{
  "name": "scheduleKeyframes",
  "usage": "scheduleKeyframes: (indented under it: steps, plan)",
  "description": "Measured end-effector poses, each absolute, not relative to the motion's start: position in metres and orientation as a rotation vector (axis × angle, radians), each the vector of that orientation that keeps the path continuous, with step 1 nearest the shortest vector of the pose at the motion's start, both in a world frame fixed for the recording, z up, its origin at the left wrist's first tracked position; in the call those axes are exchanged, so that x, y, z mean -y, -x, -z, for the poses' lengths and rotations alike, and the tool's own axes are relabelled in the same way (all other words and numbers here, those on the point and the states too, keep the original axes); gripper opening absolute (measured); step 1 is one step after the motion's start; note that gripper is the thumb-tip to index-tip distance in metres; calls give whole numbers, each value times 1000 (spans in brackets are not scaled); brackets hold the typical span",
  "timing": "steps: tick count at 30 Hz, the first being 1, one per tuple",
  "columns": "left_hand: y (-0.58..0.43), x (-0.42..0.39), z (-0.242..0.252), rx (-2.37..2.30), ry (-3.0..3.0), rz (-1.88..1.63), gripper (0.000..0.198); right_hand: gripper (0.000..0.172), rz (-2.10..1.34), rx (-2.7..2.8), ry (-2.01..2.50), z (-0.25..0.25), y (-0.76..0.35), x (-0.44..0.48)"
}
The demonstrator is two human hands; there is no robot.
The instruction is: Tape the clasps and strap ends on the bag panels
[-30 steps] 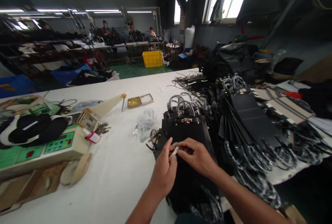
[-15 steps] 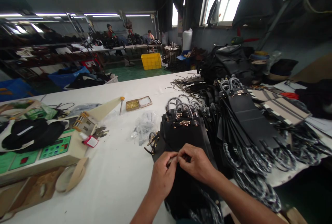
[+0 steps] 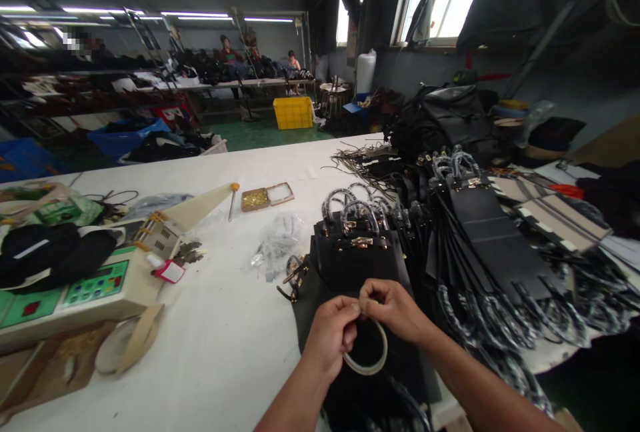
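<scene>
My left hand and my right hand meet over a flat black bag piece on the white table. Both pinch the top of a thin pale strip that hangs below them as a loop. Behind the hands a stack of black bag panels with gold clasps and wrapped handles lies on the table. A small heap of clear plastic wrappers rests to the left of the stack.
Rows of black bag parts cover the table's right side. A green-faced machine, a roll of tape, a gold tin and a screwdriver lie at the left. People sit far back by a yellow crate.
My hands have drawn closer to me and a little lower. The pale strip, short and pinched between the fingers before, now hangs below them as an open loop.
</scene>
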State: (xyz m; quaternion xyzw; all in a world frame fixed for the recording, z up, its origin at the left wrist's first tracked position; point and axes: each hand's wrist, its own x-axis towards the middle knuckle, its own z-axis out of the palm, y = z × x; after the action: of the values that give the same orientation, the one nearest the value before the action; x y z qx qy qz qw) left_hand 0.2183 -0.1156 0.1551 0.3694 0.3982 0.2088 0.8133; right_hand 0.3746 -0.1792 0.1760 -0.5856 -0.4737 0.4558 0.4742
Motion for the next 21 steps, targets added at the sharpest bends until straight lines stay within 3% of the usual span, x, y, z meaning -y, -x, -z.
scheduleKeyframes:
  steps: [3, 7, 13, 21]
  plan:
    - [-222, 98, -141, -897, -690, -458, 28, 17, -1050, 1228, 1437, -178, -381, 178]
    - [-224, 79, -131, -982, -1001, -577, 27, 16, -846, 1249, 1586, -171, -397, 162]
    - [-245, 60, -137, -729, -1386, -621, 22, 15, -465, 1269, 1738, -151, -432, 127]
    - [-254, 58, -119, -697, -1470, -742, 16, 16, -122, 1548, 1790, -151, -432, 119]
